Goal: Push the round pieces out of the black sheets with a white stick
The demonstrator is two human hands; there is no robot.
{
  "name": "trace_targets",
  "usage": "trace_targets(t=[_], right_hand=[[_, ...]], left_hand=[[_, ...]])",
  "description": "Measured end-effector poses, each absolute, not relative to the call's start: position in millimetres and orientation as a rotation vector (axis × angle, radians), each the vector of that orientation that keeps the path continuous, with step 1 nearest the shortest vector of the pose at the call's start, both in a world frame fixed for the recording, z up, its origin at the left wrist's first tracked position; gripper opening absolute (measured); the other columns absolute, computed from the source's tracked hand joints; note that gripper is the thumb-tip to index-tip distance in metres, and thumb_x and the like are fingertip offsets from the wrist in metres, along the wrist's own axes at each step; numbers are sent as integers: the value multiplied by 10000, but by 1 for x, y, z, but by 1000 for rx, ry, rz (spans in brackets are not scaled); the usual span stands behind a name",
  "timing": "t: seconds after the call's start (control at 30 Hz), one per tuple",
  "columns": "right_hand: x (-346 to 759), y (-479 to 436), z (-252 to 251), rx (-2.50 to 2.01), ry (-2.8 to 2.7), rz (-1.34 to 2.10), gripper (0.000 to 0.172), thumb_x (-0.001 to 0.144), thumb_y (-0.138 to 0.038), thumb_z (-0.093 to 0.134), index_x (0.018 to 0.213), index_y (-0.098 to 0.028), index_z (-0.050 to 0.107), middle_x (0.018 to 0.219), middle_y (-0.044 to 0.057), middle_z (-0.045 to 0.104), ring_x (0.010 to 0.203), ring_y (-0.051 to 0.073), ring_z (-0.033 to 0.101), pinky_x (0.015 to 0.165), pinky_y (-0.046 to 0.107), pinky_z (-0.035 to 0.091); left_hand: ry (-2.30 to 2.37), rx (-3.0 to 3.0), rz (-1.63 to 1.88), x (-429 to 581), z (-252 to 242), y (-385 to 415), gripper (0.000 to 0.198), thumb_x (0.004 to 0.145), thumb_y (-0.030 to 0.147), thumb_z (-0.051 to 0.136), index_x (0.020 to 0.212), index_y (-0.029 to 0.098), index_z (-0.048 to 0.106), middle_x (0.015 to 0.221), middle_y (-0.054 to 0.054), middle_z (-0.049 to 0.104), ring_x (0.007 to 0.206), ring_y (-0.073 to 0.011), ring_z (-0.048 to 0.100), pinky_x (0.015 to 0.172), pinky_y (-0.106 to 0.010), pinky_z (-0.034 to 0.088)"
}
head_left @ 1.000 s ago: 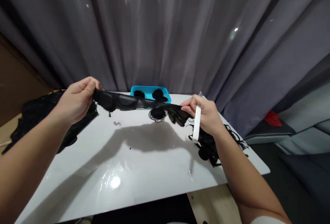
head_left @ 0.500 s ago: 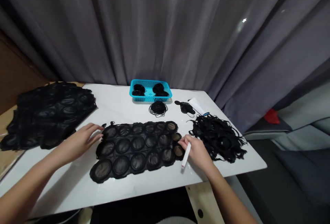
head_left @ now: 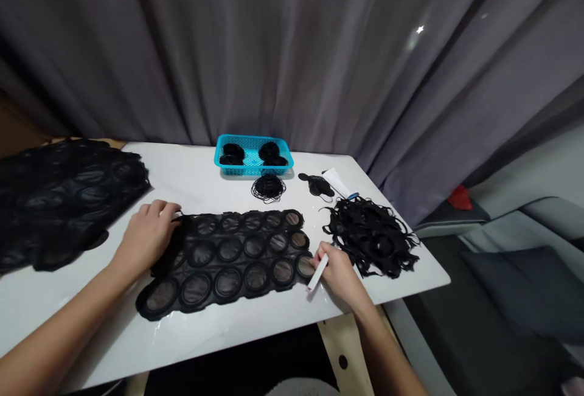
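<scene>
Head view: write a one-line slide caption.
Black ringed sheet on a white table, left hand at one end, right hand holding a white stick at the other.

Hands: two, left hand [head_left: 150,229] and right hand [head_left: 340,269]. Black ringed sheet [head_left: 228,261]: one; near row, six rings [head_left: 227,282]. Blue basket [head_left: 253,171]: one, four black bundles [head_left: 269,152] inside. Cord coil [head_left: 268,188]: one, near side of basket. Black pile [head_left: 73,198]: one, left. Scrap heap [head_left: 371,238]: one, right. White stick [head_left: 317,273]: one, held.

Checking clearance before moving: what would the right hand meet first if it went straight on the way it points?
Probably the black sheet of rings: the right hand has fingertips at its right edge, contact unclear.
</scene>
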State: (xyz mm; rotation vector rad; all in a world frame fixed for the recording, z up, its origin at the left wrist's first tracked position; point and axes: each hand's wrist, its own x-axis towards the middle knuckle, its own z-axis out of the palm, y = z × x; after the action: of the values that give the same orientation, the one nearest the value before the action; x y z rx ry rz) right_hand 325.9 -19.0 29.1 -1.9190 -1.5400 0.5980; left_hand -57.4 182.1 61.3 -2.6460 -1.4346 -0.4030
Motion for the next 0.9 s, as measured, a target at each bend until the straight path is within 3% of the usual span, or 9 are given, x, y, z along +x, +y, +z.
trace_targets(t=[0.1,0.17,0.27,0.33,0.4,0.5,0.6,0.7,0.9], right_hand=[[335,-24,35,-1940,-1528,602,285,801,-256,620,688,-238,359,711,0,550,673,183,502,666,296,365],[340,-26,39,-1939,-1445,578,314,821,-302,648,687,-236,372,741,12,564,718,196,519,698,310,380],[347,-22,45,-1755,-1197,670,342,895,-458,626,759,-239,402,915,44,635,804,197,573,737,316,429],[352,-18,49,-1581,-1048,803,353,951,-577,523,859,-246,443,950,44,644,792,184,594,725,312,456],[357,-10,51,-1464,-976,936,425,981,-662,393,977,-250,496,835,16,615,703,167,569,667,298,449],[361,4,52,-1428,-993,1039,495,978,-674,386,993,-226,595,677,-24,498,600,140,473,577,270,382],[357,20,49,-1435,-1114,1104,363,942,-563,551,941,-211,641,664,-31,504,591,124,464,559,256,363],[346,35,42,-1393,-1186,1204,260,886,-466,655,953,-221,601,750,-13,643,637,129,564,609,258,425],[339,45,36,-1410,-1262,1276,226,867,-393,656,810,-220,522,747,-14,663,674,139,606,654,265,451]], left_hand=[[-1147,-2861,-465,-52,41,148,506,1044,501,332,1298,145,586,1319,-171,588,1199,-332,568,996,-454,479],[-954,-2905,-467,-53,20,125,554,1025,579,361,1449,254,509,1492,-115,524,1354,-365,490,1064,-513,430],[-917,-2905,-338,-68,-1,98,606,1032,491,381,1606,338,259,1615,-50,399,1460,-349,393,1154,-552,330],[-896,-2923,-302,-81,-4,90,662,1014,442,414,1625,354,175,1634,-26,362,1456,-341,409,1150,-546,347],[-882,-2903,-313,-89,0,91,678,991,439,457,1616,380,200,1615,-16,395,1424,-364,452,1128,-570,371],[-829,-2857,-425,-72,13,100,614,973,548,502,1551,373,392,1536,-56,511,1390,-420,477,1114,-642,363],[-784,-3010,-482,-15,31,104,567,989,595,491,1443,262,551,1521,-105,520,1424,-363,454,1131,-535,419],[-598,-3227,-441,54,37,102,493,1051,487,438,1473,243,509,1603,-93,413,1427,-259,470,1133,-394,449],[-411,-3281,-389,107,10,104,553,1022,491,521,1518,256,452,1616,-115,382,1503,-295,337,1211,-499,319]])
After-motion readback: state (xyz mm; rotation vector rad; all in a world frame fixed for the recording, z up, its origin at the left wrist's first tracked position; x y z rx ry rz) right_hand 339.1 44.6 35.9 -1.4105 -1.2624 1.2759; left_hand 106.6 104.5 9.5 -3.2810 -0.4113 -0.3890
